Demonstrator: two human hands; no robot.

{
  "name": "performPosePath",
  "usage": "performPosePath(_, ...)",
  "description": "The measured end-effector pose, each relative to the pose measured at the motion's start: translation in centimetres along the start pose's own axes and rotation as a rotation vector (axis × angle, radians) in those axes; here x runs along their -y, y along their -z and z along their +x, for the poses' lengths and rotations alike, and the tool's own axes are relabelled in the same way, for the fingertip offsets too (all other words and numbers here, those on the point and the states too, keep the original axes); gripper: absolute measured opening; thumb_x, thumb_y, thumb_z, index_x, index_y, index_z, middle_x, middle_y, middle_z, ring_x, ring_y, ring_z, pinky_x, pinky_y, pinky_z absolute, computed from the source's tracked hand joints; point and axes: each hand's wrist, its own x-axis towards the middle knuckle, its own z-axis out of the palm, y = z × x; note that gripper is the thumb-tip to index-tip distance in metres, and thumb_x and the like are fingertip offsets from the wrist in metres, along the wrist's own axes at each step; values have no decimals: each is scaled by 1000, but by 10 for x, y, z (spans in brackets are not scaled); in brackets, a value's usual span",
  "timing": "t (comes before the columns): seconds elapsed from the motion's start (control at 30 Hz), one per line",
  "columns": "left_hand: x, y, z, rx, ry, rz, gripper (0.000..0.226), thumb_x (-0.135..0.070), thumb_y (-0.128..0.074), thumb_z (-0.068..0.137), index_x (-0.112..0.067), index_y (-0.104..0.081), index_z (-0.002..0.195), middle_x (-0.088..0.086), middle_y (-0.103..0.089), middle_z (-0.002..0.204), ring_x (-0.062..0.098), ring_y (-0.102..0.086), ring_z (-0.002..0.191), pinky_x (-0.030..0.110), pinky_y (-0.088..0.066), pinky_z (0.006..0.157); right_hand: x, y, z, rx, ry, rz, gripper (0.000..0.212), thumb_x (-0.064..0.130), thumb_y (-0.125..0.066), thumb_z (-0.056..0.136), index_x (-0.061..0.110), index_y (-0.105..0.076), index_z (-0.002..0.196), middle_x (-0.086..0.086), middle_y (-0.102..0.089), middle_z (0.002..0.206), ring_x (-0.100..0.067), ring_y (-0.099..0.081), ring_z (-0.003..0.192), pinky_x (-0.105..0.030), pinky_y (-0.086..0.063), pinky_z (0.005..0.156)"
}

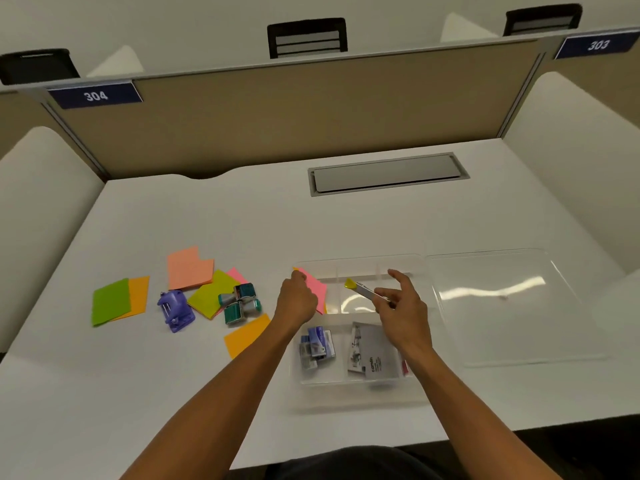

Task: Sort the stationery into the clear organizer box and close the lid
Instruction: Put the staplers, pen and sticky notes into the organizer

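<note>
Both hands are over the clear plastic organizer box (358, 384) at the near edge of the white desk (207, 216). With my left hand (297, 299) I pinch a pink paper note (317, 285) above its far left compartment. With my right hand (401, 306) I grasp a small grey cutter with yellow tip (365, 289). Its clear lid (502, 306) lies open on the right.
</note>
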Motion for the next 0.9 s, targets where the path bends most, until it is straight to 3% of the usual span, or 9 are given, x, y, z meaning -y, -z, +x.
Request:
performPosePath(0.1, -3, -4, 3, 58, 27, 58, 51, -4, -54, 88, -6, -37, 136, 21, -49, 125, 34, -53, 107, 35, -47, 77, -1, 1, 2, 0, 14, -40, 47, 24, -66, 92, 33, -48, 134, 8, -67, 106, 2, -60, 84, -9, -39, 66)
performPosePath(0.2, -3, -6, 1, 101, 11, 144, 55, -2, -50, 88, -6, -32, 140, 22, -50, 124, 36, -54, 107, 39, -51, 82, -3, 0, 5, -11, 28, -72, 43, 21, -64, 93, 29, -51, 133, 4, -68, 110, 2, -59, 81, -6, -39, 65)
performPosePath(0.33, 4, -7, -3, 76, -38, 277, 58, -1, -52, 86, -9, -32, 141, 18, -57, 119, 31, -58, 102, 33, -47, 75, -2, -3, 8, -31, 96, -171, 43, 14, -60, 95, 23, -51, 135, -4, -68, 120, -13, -63, 93, -18, -46, 81)
performPosePath(0.43, 6, -9, -7, 17, -97, 377, 42, -8, -53, 88, -9, -46, 130, 14, -60, 120, 30, -59, 103, 32, -45, 79, -3, -5, 13, -26, 133, -234, 41, 14, -60, 95, 20, -52, 135, -5, -67, 121, -21, -66, 104, -26, -49, 87)
performPosePath(0.67, 5, -5, -12, -131, -164, 420, 29, -28, -53, 94, -12, -55, 117, 12, -65, 108, 31, -62, 94, 34, -46, 73, -6, -12, 28, 3, 234, -369, 23, 16, -60, 95, 15, -65, 117, -1, -72, 103, -12, -65, 86, -18, -49, 77)
performPosePath(0.77, 9, -3, -11, -130, -170, 374, 34, -31, -53, 94, -14, -55, 123, 9, -64, 116, 28, -61, 101, 35, -48, 81, -9, -21, 37, 31, 264, -447, 17, 17, -61, 94, 13, -66, 110, -2, -72, 100, -17, -67, 90, -30, -56, 80)
performPosePath(0.9, 16, -1, -11, -57, -191, 232, 39, -28, -57, 94, -14, -54, 130, 5, -62, 127, 22, -58, 113, 33, -46, 95, -11, -34, 44, 68, 296, -524, 23, 16, -59, 95, 12, -65, 117, -5, -68, 107, -20, -64, 96, -30, -52, 84)
